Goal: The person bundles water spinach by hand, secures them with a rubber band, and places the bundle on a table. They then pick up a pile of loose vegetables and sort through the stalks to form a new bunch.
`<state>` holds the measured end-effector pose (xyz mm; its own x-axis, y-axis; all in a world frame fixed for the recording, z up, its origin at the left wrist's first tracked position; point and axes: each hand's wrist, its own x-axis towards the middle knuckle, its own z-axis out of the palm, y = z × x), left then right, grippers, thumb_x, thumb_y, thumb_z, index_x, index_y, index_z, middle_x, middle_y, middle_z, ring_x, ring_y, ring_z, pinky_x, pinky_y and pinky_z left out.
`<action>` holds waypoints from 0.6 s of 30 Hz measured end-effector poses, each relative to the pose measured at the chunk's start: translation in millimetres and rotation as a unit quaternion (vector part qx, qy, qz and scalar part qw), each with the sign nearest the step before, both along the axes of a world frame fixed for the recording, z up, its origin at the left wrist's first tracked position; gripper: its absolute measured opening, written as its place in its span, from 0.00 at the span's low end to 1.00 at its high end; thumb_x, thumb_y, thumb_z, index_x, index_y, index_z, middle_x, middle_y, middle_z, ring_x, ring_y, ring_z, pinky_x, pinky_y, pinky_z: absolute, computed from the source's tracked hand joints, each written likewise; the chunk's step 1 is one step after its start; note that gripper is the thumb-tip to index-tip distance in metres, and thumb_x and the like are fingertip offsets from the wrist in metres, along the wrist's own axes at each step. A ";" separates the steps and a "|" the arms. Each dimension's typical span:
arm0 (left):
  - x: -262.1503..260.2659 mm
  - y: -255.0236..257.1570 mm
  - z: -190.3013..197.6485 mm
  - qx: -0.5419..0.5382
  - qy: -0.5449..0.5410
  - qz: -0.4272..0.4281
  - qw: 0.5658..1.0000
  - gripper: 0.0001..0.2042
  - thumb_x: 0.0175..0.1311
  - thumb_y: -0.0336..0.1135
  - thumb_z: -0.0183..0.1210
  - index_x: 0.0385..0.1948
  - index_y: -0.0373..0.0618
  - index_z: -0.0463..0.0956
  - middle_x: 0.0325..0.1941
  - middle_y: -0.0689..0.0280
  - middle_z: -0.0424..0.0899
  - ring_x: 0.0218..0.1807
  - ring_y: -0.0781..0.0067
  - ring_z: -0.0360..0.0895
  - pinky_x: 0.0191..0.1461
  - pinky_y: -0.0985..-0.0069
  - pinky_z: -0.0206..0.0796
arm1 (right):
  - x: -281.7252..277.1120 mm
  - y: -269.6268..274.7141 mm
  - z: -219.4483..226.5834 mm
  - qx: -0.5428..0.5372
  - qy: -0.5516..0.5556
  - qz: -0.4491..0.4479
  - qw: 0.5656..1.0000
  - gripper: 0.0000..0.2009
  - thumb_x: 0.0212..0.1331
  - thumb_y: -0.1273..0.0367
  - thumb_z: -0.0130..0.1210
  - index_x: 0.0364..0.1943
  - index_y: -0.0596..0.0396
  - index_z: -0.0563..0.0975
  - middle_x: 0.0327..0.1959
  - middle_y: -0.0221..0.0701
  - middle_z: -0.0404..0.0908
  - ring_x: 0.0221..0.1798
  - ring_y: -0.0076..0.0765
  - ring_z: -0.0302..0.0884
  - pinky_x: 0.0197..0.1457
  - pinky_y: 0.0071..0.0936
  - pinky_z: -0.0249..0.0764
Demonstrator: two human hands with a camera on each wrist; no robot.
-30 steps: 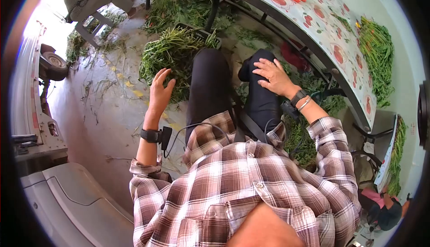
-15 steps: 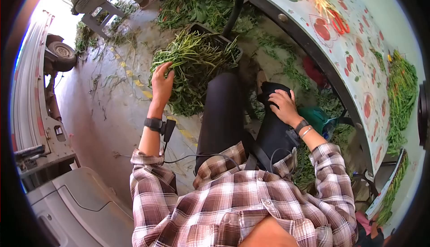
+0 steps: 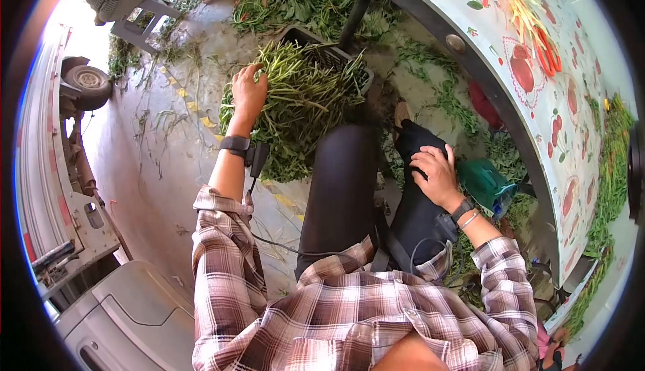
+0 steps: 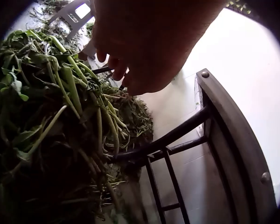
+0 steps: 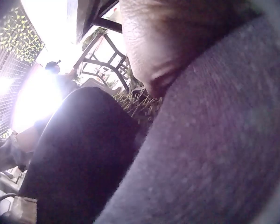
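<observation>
A heap of long green stalks (image 3: 309, 102) fills a dark crate (image 3: 314, 37) on the floor in front of my knees. My left hand (image 3: 250, 92) lies on the left side of the heap, fingers bent down onto the stalks; the left wrist view shows the fingertips (image 4: 113, 65) touching the greens (image 4: 51, 107) with no stalk wrapped in them. My right hand (image 3: 435, 169) rests flat on my right knee in black trousers (image 3: 416, 216), holding nothing. The right wrist view shows only the hand's skin (image 5: 168, 42) pressed against dark cloth (image 5: 214, 149).
A table with a cherry-patterned cloth (image 3: 537, 109) curves along the right, carrying orange scissors (image 3: 545, 48) and more greens (image 3: 611, 162). A green bag (image 3: 487, 183) lies beneath it. Scattered stalks litter the concrete floor. A person on a plastic chair (image 3: 144, 8) sits far left, near a wheel (image 3: 87, 82).
My left hand has reached forward from the air beside my thigh onto the heap of stalks. I have leaned forward; the right hand stays on the right knee.
</observation>
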<state>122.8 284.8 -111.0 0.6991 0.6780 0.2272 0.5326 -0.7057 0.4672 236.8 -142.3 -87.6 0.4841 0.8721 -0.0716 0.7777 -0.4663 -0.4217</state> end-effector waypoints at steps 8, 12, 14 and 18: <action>-9.4 -26.3 11.5 -0.028 0.022 -0.152 0.988 0.18 0.37 0.24 0.53 0.36 0.47 0.72 0.48 0.61 0.71 0.54 0.56 0.63 0.59 0.64 0.54 | 2.7 1.6 -0.9 0.005 0.002 -0.017 1.000 0.06 0.45 0.69 0.54 0.30 0.49 0.77 0.40 0.21 0.76 0.56 0.30 0.64 0.67 0.50 0.39; -17.7 -33.1 11.4 -0.012 0.072 -0.141 0.987 0.20 0.37 0.24 0.56 0.39 0.48 0.71 0.48 0.63 0.70 0.56 0.57 0.62 0.60 0.65 0.53 | 3.0 4.2 0.7 0.005 0.005 -0.013 1.000 0.06 0.45 0.70 0.54 0.29 0.49 0.77 0.40 0.21 0.76 0.55 0.30 0.64 0.67 0.50 0.39; -16.7 -35.0 11.5 0.025 0.074 -0.147 0.986 0.21 0.38 0.25 0.58 0.41 0.50 0.72 0.48 0.63 0.69 0.55 0.57 0.62 0.59 0.65 0.54 | 3.2 5.2 0.5 0.009 0.002 -0.013 1.000 0.05 0.45 0.70 0.54 0.29 0.49 0.77 0.40 0.21 0.76 0.55 0.30 0.64 0.66 0.50 0.40; -11.7 -37.0 12.5 0.035 0.097 -0.139 0.985 0.21 0.40 0.27 0.60 0.42 0.52 0.72 0.48 0.64 0.69 0.55 0.58 0.62 0.57 0.65 0.55 | 3.1 6.7 1.4 0.004 0.009 -0.016 1.000 0.05 0.46 0.69 0.54 0.29 0.49 0.77 0.40 0.21 0.76 0.55 0.30 0.64 0.67 0.50 0.39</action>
